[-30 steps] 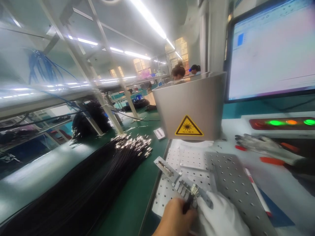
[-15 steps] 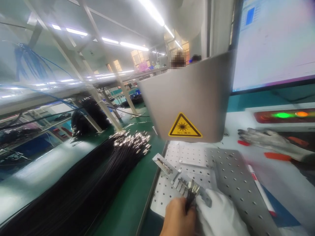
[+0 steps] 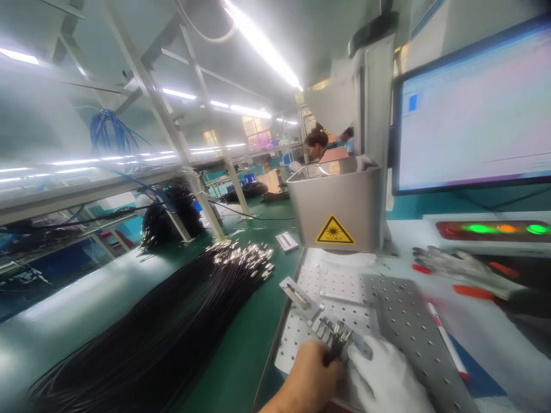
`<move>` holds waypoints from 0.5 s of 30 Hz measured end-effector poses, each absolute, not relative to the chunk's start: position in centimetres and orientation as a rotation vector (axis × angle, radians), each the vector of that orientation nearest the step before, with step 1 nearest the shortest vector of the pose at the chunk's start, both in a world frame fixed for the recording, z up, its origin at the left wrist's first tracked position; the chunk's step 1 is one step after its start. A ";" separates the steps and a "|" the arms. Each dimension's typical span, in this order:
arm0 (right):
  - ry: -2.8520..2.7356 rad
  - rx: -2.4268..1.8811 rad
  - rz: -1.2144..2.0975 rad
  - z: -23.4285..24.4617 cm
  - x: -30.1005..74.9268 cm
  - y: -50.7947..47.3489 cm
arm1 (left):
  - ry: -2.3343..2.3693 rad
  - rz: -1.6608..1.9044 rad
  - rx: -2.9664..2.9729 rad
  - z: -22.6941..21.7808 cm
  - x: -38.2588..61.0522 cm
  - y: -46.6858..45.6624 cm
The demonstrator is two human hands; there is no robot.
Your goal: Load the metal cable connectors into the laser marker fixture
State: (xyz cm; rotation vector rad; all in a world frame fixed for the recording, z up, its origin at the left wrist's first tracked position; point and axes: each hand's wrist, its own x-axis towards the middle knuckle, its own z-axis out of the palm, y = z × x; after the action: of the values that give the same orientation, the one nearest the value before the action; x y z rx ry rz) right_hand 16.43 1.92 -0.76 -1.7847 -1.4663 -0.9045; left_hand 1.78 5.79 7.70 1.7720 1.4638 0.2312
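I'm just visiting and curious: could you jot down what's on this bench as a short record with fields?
left hand: bare, pinching thin black cables with metal plugs
right hand: white-gloved, touching the same plugs
fixture: slotted metal jig on perforated grey plate
left of plate: long bundle of black cables on green bench
behind: grey box with yellow laser warning sign

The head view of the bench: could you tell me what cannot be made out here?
- Left hand: wrist cut by the bottom edge.
- Gloved right hand: fingertips hidden behind the connectors.
- Monitor: text washed out, unreadable.
- Warning label: wording too small.
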 end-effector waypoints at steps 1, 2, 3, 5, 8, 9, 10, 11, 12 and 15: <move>-1.462 -1.802 -0.909 -0.8 16.4 1.8 | 1.459 0.267 1.811 7.6 1.4 6.0; -1.466 -1.818 -0.912 -0.7 16.5 1.7 | 1.445 0.297 1.825 7.5 1.0 6.2; -1.459 -1.819 -0.926 -0.7 16.5 1.6 | 1.432 0.327 1.802 7.5 0.6 6.3; -1.445 -1.814 -0.946 -0.6 16.4 1.5 | 1.391 0.375 1.662 7.6 0.0 6.6; -1.438 -1.806 -0.948 -0.4 16.4 1.6 | 1.407 0.426 1.484 8.1 -0.1 6.7; -1.443 -1.798 -0.947 -0.4 16.4 1.7 | 1.424 0.444 1.474 8.3 0.1 6.6; -1.443 -1.799 -0.943 -0.4 16.5 1.7 | 1.431 0.459 1.470 8.4 0.3 6.6; -1.439 -1.802 -0.942 -0.4 16.5 1.8 | 1.419 0.470 1.460 8.4 0.5 6.5; -1.440 -1.805 -0.940 -0.5 16.6 1.8 | 1.371 0.475 1.445 8.3 0.7 6.5; -1.467 -1.800 -0.941 -0.7 16.6 1.8 | 1.174 0.473 1.398 7.7 1.0 6.4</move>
State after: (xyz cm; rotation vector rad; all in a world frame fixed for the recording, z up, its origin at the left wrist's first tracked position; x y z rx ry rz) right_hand 16.60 1.76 -0.72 -1.8002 -1.4666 -0.9406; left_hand 1.01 6.39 7.66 1.3977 1.1743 0.4735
